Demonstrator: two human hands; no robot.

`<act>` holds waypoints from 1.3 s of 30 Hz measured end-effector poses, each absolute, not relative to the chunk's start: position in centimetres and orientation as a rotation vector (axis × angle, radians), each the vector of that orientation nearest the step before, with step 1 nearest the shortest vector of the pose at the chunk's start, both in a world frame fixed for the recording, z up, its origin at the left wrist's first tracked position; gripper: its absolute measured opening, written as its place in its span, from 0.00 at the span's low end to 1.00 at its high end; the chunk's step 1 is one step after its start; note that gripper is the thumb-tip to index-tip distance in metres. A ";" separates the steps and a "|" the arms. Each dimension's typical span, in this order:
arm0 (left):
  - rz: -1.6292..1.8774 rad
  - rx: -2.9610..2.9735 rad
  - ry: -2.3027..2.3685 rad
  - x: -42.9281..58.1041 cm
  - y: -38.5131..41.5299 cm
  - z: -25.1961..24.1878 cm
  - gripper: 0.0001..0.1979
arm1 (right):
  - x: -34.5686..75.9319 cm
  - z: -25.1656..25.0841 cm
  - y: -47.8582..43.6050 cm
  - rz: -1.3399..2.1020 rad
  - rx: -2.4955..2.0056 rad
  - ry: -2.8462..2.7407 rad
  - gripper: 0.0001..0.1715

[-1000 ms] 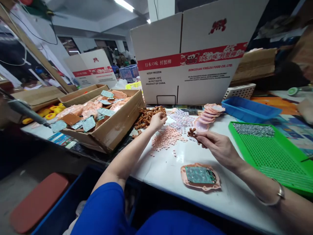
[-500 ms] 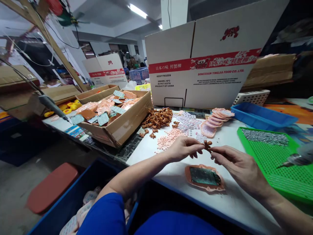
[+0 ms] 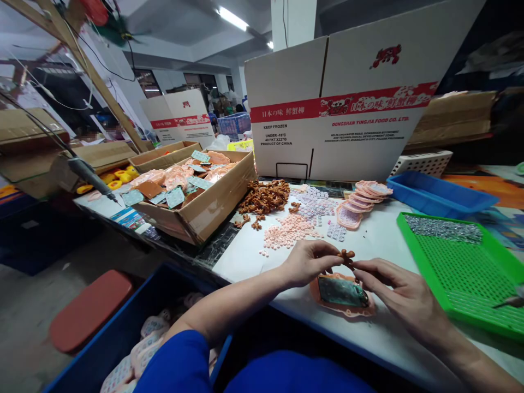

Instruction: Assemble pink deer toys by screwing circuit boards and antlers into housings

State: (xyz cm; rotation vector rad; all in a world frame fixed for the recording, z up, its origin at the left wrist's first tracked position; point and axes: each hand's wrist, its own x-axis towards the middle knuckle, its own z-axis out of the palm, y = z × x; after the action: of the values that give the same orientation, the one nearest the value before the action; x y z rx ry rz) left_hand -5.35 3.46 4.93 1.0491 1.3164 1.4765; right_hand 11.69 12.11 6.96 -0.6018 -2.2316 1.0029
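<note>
Between my two hands is a small brown plastic piece (image 3: 346,255) with rounded knobs. My left hand (image 3: 311,263) pinches it from the left, and my right hand (image 3: 388,278) grips its other side with the fingertips. Just below them on the white table lies a pink, wavy-edged plastic casing (image 3: 347,310) with a dark green panel (image 3: 341,292) in it. My fingers partly cover its upper edge. Farther back are a heap of similar brown pieces (image 3: 264,197), loose pink buttons (image 3: 291,229) and pale lilac key pieces (image 3: 313,203).
Pink casings (image 3: 360,202) are stacked behind my hands. To the right, a green tray (image 3: 462,273) holds small metal screws (image 3: 444,228), with a screwdriver tip (image 3: 510,300) over it. A blue tray (image 3: 440,194) sits behind. On the left stands a cardboard box (image 3: 216,204) of parts; a powered screwdriver (image 3: 90,176) hangs beyond.
Both hands have moved down and closer to the pink casing with the brown piece. The screwdriver at the right edge has shifted lower and mostly out of view.
</note>
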 end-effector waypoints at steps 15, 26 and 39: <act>1.408 0.743 1.186 -5.5 2.3 5.7 0.19 | 12.0 6.1 11.6 1.505 -0.637 -2.021 0.15; 1.520 0.978 1.316 -4.6 2.1 4.9 0.23 | 12.5 4.9 11.7 1.724 -0.608 -1.828 0.11; 1.507 1.160 1.626 -2.9 1.5 5.2 0.12 | 13.3 4.7 11.9 1.956 -0.498 -1.490 0.35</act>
State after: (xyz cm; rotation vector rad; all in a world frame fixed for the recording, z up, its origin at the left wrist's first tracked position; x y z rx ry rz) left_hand -2.93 1.47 5.22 1.1604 1.6258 1.5068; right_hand 13.35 11.88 4.67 -0.4981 -1.4902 1.9560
